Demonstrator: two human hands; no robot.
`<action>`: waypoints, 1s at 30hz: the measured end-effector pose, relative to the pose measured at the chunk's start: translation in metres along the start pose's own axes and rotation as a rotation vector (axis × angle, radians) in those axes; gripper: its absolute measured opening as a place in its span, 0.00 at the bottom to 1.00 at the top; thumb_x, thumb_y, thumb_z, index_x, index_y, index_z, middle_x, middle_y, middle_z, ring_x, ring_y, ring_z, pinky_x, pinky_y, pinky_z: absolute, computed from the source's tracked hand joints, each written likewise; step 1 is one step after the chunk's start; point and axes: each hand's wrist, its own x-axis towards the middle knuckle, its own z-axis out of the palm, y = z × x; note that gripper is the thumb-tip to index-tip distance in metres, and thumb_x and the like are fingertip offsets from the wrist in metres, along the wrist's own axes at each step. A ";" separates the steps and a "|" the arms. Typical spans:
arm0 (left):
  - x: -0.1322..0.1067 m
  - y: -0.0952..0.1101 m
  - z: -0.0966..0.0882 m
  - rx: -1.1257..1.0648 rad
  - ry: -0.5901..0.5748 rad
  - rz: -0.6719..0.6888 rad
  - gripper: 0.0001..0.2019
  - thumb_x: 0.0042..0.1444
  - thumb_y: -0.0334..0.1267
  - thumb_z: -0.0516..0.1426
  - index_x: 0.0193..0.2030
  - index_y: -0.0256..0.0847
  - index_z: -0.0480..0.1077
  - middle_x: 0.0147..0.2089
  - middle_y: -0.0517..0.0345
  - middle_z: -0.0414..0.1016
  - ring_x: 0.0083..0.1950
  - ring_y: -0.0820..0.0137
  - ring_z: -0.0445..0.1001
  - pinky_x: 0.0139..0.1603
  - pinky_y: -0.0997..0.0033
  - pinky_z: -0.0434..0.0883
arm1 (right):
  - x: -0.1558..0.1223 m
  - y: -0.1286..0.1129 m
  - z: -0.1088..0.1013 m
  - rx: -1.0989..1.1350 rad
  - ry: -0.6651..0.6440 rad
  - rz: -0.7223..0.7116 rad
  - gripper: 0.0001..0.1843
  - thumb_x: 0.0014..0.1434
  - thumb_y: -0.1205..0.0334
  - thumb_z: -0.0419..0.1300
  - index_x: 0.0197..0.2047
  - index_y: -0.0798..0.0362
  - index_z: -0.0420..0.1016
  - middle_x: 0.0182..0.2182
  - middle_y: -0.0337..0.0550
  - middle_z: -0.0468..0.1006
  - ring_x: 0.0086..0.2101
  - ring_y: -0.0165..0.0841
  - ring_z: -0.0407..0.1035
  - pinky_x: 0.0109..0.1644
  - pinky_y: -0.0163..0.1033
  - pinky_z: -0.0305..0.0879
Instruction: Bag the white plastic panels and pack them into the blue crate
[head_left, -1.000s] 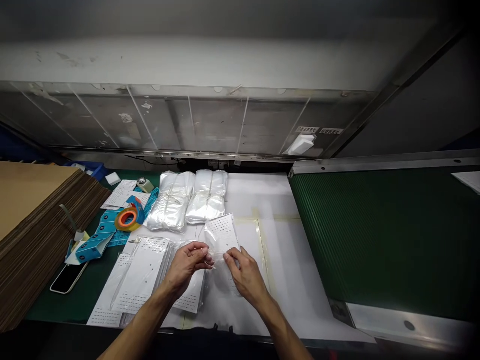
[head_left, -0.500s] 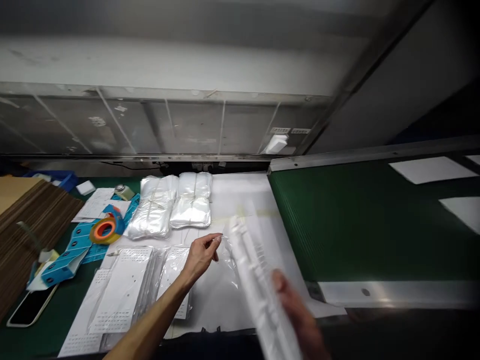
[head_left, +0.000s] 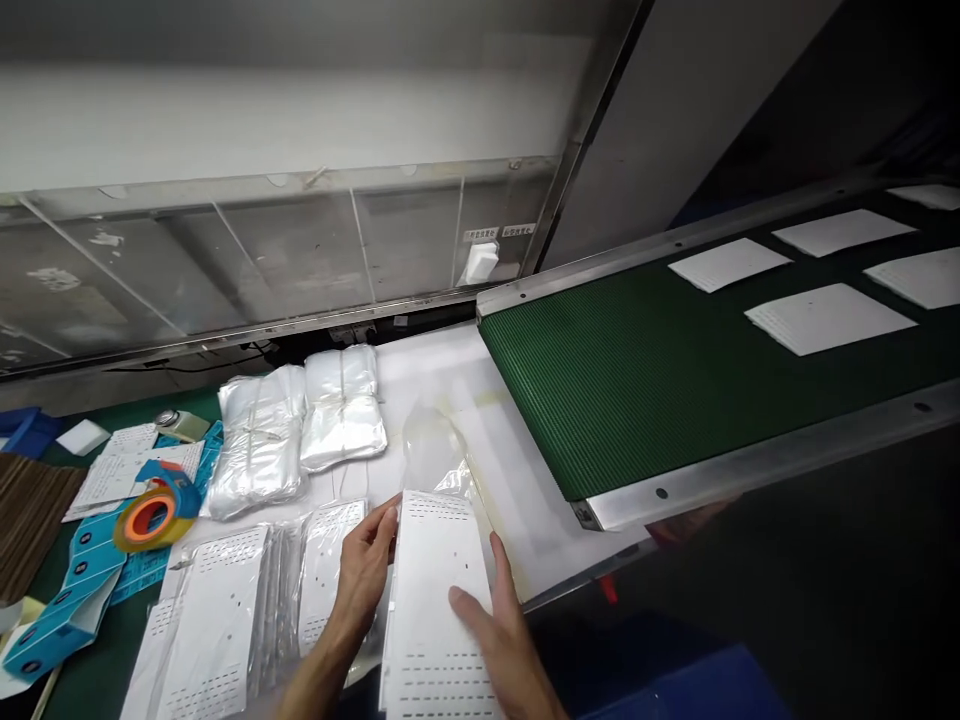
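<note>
Right hand (head_left: 499,640) pinching card (head_left: 435,575); left hand (head_left: 364,565) at its edge, grip unclear.
Rack labels (head_left: 481,235): Chinese text, too small to read.

left hand (head_left: 364,570): fingers (head_left: 373,523) bent, tips partly hidden | right hand (head_left: 506,635): gripping, thumb (head_left: 468,606) set apart from fingers

We look from the person's head, above the near edge of the desk (head_left: 90,682), forward and down across it. Our single view is wide: the left hand (head_left: 365,575) and the right hand (head_left: 504,640) enter from the bottom, close to us, while the partitioned rack (head_left: 292,260) beyond the desk's far edge fills the upper left. We face somewhat rightward, so that far edge slants upward toward the conveyor belt (head_left: 600,390) at the desk's right edge.
</note>
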 end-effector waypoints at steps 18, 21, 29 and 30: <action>-0.039 -0.028 -0.022 -0.078 -0.008 -0.206 0.26 0.55 0.56 0.50 0.59 0.53 0.56 0.42 0.56 0.77 0.32 0.67 0.75 0.30 0.70 0.71 | -0.013 0.029 -0.004 -0.421 -0.138 -0.027 0.37 0.56 0.39 0.51 0.64 0.43 0.48 0.60 0.44 0.61 0.59 0.41 0.54 0.59 0.47 0.54; -0.042 -0.038 -0.027 -0.275 -0.041 -0.243 0.29 0.55 0.55 0.53 0.63 0.52 0.55 0.54 0.52 0.72 0.40 0.65 0.76 0.37 0.67 0.73 | 0.007 0.026 -0.023 -0.552 -0.150 -0.078 0.30 0.58 0.42 0.50 0.58 0.48 0.58 0.53 0.48 0.68 0.49 0.41 0.66 0.50 0.44 0.64; -0.046 -0.053 -0.029 -0.291 -0.051 -0.276 0.29 0.55 0.53 0.54 0.63 0.50 0.57 0.57 0.52 0.70 0.49 0.62 0.74 0.43 0.66 0.72 | 0.043 0.007 -0.017 -0.963 -0.089 -0.482 0.13 0.58 0.56 0.52 0.45 0.48 0.69 0.35 0.41 0.75 0.33 0.33 0.70 0.39 0.38 0.67; -0.046 -0.052 -0.030 -0.283 -0.066 -0.276 0.29 0.55 0.53 0.54 0.63 0.50 0.56 0.57 0.52 0.70 0.49 0.61 0.74 0.43 0.66 0.72 | 0.045 0.006 -0.014 -0.982 -0.101 -0.493 0.13 0.58 0.57 0.52 0.45 0.47 0.69 0.34 0.40 0.76 0.32 0.33 0.70 0.38 0.38 0.67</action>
